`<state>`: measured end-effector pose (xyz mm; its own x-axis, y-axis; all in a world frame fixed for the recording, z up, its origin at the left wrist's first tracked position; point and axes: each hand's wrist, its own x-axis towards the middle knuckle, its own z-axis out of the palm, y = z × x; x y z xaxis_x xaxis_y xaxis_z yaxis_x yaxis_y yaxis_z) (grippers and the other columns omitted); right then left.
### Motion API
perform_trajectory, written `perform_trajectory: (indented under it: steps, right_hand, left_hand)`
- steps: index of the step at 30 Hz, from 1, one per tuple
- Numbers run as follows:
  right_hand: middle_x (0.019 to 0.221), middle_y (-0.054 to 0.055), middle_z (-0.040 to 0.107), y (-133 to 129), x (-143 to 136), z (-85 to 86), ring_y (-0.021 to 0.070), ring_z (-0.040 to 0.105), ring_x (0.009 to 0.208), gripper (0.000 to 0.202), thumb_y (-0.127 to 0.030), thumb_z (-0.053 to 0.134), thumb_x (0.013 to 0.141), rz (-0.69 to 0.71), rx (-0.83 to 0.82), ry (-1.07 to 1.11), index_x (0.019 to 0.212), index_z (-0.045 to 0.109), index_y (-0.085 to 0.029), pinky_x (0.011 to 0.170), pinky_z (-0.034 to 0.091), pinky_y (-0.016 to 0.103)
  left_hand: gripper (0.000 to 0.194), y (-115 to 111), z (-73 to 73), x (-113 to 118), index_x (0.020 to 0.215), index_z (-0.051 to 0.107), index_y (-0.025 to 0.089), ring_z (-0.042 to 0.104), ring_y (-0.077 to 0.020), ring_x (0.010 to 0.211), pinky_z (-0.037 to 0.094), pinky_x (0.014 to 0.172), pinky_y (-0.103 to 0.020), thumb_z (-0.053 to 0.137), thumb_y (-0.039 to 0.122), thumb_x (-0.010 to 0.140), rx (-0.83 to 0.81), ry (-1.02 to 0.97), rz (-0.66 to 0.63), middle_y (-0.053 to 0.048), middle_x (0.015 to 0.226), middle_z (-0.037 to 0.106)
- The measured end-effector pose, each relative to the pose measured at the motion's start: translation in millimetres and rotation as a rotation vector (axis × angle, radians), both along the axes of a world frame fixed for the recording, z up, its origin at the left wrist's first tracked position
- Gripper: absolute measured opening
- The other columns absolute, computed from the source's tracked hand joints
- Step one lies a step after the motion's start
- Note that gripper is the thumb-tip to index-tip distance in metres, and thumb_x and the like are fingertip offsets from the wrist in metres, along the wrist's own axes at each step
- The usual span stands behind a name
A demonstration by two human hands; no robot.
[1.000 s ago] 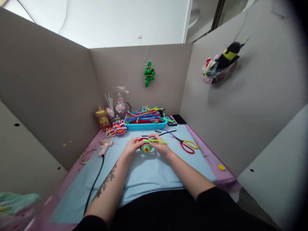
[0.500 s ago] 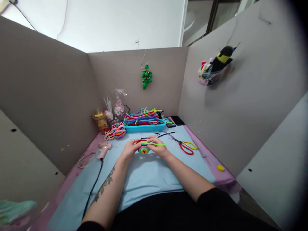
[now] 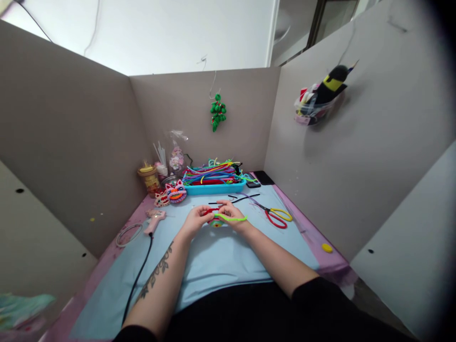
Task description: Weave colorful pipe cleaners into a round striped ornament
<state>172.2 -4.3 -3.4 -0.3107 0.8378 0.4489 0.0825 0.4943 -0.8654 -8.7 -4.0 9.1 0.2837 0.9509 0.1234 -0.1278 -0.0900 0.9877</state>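
Between my hands, above the blue cloth, is a small round pipe-cleaner piece (image 3: 216, 223) in red, teal and yellow. My left hand (image 3: 197, 219) pinches its left side, fingers closed on the rim. On the other side my right hand (image 3: 230, 213) has its fingers bent round the piece and a lime-green pipe cleaner (image 3: 235, 219), whose free end sticks out to the right across the palm. The fingers hide much of the piece's upper edge.
A blue tray (image 3: 213, 190) of colourful pipe cleaners stands behind my hands. Scissors (image 3: 276, 216) lie to the right, near black pipe-cleaner bits (image 3: 245, 198). At left are a pink glue gun (image 3: 155, 220) with its cord, two lion-head figures (image 3: 175, 192) and a cup (image 3: 149, 179).
The round piece has tilted so its patterned face shows less. The green pipe cleaner's free end has dropped slightly. Both hands keep their hold.
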Motion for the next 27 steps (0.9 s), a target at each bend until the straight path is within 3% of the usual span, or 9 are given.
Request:
perform_trajectory:
  steps: [6,12,22,27]
  right_hand:
    - [0.122,0.009,0.043,-0.9,-4.8,-0.3,0.0204,0.051,0.107,0.033,-0.05,0.064,0.073,-0.041,-0.008,0.08,0.072,0.061,-0.017,0.098,0.037,0.037]
    - [0.129,0.009,0.04,-1.8,-1.5,-0.5,0.0234,0.047,0.114,0.03,-0.048,0.067,0.071,-0.02,-0.031,0.06,0.075,0.065,-0.019,0.101,0.034,0.04]
    - [0.124,0.008,0.045,-3.2,-5.4,-0.7,0.0222,0.051,0.109,0.026,-0.043,0.069,0.07,-0.091,-0.036,0.101,0.068,0.064,-0.018,0.098,0.038,0.039]
    - [0.134,0.007,0.041,-4.1,-0.1,3.1,0.0243,0.047,0.117,0.027,-0.044,0.069,0.068,-0.039,-0.132,0.23,0.082,0.068,-0.021,0.094,0.042,0.037]
  left_hand:
    - [0.032,-0.3,0.9,1.3,0.078,0.058,0.013,0.057,-0.0114,0.056,0.042,0.057,-0.023,0.078,0.031,0.061,0.011,-0.041,-0.002,0.0,0.062,0.064]
    - [0.034,1.3,-2.3,0.7,0.076,0.058,0.013,0.056,-0.0109,0.053,0.041,0.056,-0.023,0.079,0.032,0.058,-0.001,0.0,0.006,0.0,0.06,0.063]
    - [0.033,1.0,-3.0,3.9,0.076,0.058,0.013,0.054,-0.0099,0.052,0.039,0.054,-0.022,0.079,0.032,0.059,-0.015,-0.031,-0.012,0.001,0.059,0.062]
    - [0.034,-0.8,2.3,0.7,0.079,0.062,0.013,0.058,-0.0124,0.059,0.042,0.061,-0.024,0.08,0.031,0.057,-0.087,-0.128,0.007,-0.002,0.068,0.067]
